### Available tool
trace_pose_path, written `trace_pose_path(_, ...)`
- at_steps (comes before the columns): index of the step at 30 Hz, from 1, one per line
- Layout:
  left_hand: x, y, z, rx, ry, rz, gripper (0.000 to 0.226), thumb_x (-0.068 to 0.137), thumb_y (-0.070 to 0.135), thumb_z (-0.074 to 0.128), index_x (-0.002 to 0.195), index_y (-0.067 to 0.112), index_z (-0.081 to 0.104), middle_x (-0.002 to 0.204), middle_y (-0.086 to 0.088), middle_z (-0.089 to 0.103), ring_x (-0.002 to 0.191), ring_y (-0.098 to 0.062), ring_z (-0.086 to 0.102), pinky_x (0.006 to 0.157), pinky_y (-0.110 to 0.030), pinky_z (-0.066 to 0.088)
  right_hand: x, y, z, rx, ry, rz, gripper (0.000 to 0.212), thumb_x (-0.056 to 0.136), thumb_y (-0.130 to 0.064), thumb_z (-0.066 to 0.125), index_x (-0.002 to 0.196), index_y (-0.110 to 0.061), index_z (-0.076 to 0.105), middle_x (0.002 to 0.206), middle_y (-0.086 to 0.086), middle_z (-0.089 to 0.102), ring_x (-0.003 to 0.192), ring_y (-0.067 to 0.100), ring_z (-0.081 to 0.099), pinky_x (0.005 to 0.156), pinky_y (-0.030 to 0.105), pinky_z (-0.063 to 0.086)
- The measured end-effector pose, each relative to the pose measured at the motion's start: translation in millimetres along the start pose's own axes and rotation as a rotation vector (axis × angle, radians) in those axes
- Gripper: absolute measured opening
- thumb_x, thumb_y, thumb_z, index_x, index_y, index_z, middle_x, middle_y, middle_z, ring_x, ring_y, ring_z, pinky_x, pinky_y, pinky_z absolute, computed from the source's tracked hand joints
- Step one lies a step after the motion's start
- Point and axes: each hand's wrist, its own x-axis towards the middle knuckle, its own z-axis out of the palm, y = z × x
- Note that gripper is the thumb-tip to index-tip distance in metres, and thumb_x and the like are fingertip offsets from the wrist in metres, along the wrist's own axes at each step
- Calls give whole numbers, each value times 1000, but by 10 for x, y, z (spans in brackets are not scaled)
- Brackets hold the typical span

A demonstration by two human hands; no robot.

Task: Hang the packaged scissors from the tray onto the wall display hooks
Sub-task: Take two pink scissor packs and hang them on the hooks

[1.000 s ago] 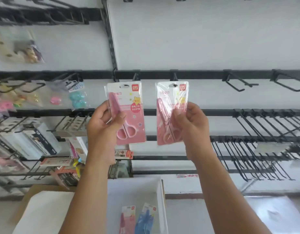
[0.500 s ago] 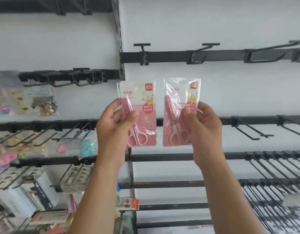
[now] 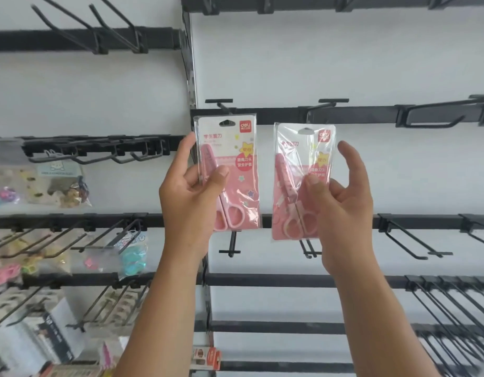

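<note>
A: Where are the packs relative to the black horizontal rail [image 3: 276, 115]?

B: Both just below it. The left hand [image 3: 190, 197] has its fingers [image 3: 217, 175] clenched on the pink scissors in a clear plastic sleeve with a white header card [image 3: 230, 172], whose hang hole sits right under the black T-tipped hook [image 3: 220, 103] on that rail. The right hand [image 3: 341, 202] pinches the second, crinkled pink scissors pack [image 3: 299, 180] with thumb in front, the other fingers spread loose; its top is a little lower under the rail, near the second black hook [image 3: 330, 102].

A: How will they handle?

B: Light, I'd judge, and thin. The film looks slippery and floppy, the card inside stiffer. Holding mid-body over the scissors, as now, keeps the header from bending while leaving the hole clear.

A: Risk?

B: The hole missing the hook tip, or the sleeve sliding in the grip.
</note>
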Motion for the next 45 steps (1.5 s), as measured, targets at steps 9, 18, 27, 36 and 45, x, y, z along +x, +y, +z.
trace_pose_path(9, 61, -128, 82, 37, 127, 26, 61, 90, 1, 70, 141, 31, 55, 118, 5, 77, 101, -6, 74, 89, -31, 58, 109, 90, -103, -8, -25, -14, 58, 101, -8, 57, 140, -48, 46, 77, 3, 64, 72, 14, 64, 68, 36, 60)
trace_pose_path(18, 101, -279, 126, 207, 135, 40, 44, 93, 8, 68, 124, 39, 64, 107, 18, 76, 90, -10, 77, 75, -29, 61, 239, -10, -141, -57, 37, -84, 56, 99, -8, 59, 128, -56, 51, 77, 9, 56, 71, 21, 54, 68, 49, 57)
trace_pose_path(27, 102, -319, 87, 366, 143, 101, 44, 93, 17, 67, 133, 34, 60, 114, 11, 72, 87, -10, 74, 78, -28, 58, 304, -121, -269, -123, 65, -46, 55, 98, -10, 59, 142, -41, 51, 65, -10, 65, 69, 10, 67, 69, 39, 59)
trace_pose_path(36, 75, -290, 100, 377, 170, 55, 45, 94, 16, 66, 135, 34, 58, 110, 10, 74, 83, -2, 74, 77, -34, 61, 319, -45, -296, -265, 81, -5, 48, 98, -17, 56, 137, -43, 53, 69, -7, 66, 62, 3, 68, 62, 31, 60)
trace_pose_path(45, -58, -200, 48, 533, 194, 134, 36, 96, 25, 64, 131, 33, 57, 111, 25, 65, 85, 12, 64, 73, -6, 49, 225, -59, -334, -462, 19, -16, 27, 99, -25, 52, 112, -43, 69, 89, -10, 74, 76, 34, 69, 57, 45, 57)
